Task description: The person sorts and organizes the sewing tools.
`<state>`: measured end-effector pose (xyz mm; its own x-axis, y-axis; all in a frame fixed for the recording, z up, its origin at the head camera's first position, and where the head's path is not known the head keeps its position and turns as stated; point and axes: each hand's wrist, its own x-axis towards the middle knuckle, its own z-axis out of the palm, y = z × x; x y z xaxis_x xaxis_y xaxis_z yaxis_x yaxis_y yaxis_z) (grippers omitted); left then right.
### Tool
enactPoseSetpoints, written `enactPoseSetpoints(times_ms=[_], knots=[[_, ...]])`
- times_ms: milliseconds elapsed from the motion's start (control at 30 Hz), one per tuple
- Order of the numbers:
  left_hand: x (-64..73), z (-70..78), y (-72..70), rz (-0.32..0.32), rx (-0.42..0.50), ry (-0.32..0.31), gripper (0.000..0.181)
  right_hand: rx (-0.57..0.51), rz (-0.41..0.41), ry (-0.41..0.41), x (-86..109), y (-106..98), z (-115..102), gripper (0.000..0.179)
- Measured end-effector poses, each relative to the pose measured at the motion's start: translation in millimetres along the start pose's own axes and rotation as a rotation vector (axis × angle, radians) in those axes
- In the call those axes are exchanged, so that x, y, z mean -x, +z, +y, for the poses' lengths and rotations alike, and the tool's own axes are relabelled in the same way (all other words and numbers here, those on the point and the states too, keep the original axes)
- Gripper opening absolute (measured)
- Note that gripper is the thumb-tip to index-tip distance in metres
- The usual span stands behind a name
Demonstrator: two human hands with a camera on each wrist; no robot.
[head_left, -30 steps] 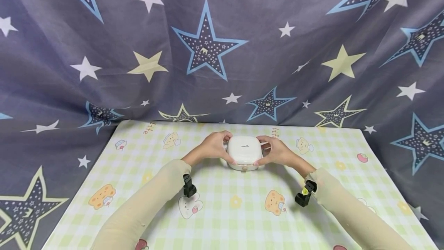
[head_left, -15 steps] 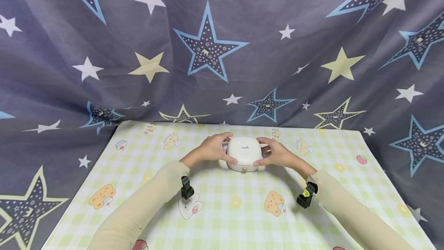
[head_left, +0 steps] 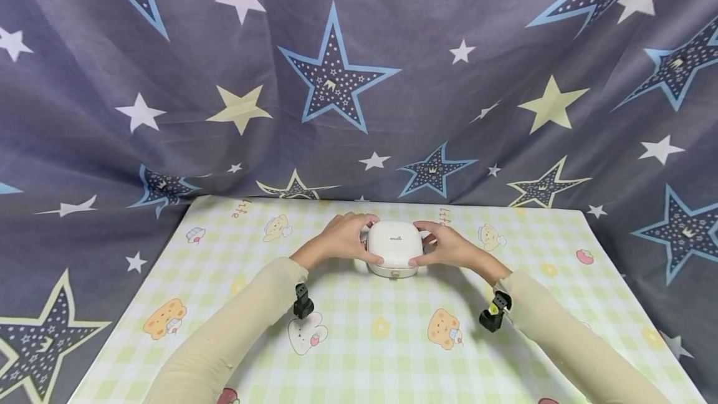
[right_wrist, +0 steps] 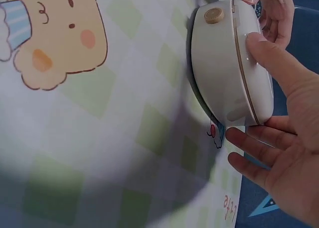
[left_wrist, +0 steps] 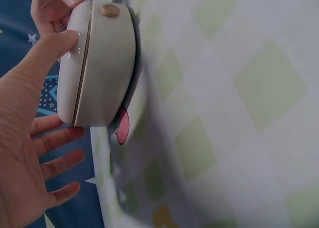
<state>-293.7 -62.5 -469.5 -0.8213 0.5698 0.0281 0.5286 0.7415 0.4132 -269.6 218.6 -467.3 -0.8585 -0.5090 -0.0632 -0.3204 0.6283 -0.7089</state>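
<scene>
A white rounded case with a lid rests on the patterned tabletop, its lid down. Small dark lettering marks the top, and a thin gold-brown seam runs around under the lid. On its front sits a round gold button. My left hand grips the case from the left, thumb on the lid near the front edge, fingers toward the back and side. From the right, my right hand holds it the same way, its thumb on the lid and its lower fingers beside the wall.
The tabletop bears a green-and-white checked cover with cartoon prints. Behind it hangs a dark grey curtain with stars. A black wrist camera sits on the left sleeve and another black wrist camera on the right.
Almost nothing differs. Both hands stay on the white case, which keeps its place with the lid down; the head view has shifted slightly.
</scene>
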Motion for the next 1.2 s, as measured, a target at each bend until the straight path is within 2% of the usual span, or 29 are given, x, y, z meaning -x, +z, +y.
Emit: enactPoseSetpoints(times_ms=[167, 533, 900, 1200], knots=[[1.6, -1.8, -1.1, 0.003, -0.029, 0.011, 0.088, 0.023, 0.015, -0.021, -1.9, -1.0, -0.7, 0.089], [5.5, -1.0, 3.1, -0.018, -0.01, 0.01, 0.089, 0.045, 0.032, -0.047, -0.1, -0.6, 0.1, 0.088], [11.6, -2.1, 10.5, 0.004, 0.038, 0.01, 0.09, 0.029, 0.041, -0.049, 2.6, 3.4, 0.7, 0.086], [11.8, -3.4, 14.3, 0.026, 0.006, 0.009, 0.092, 0.024, 0.044, -0.043, 2.8, 5.3, 0.0, 0.088]])
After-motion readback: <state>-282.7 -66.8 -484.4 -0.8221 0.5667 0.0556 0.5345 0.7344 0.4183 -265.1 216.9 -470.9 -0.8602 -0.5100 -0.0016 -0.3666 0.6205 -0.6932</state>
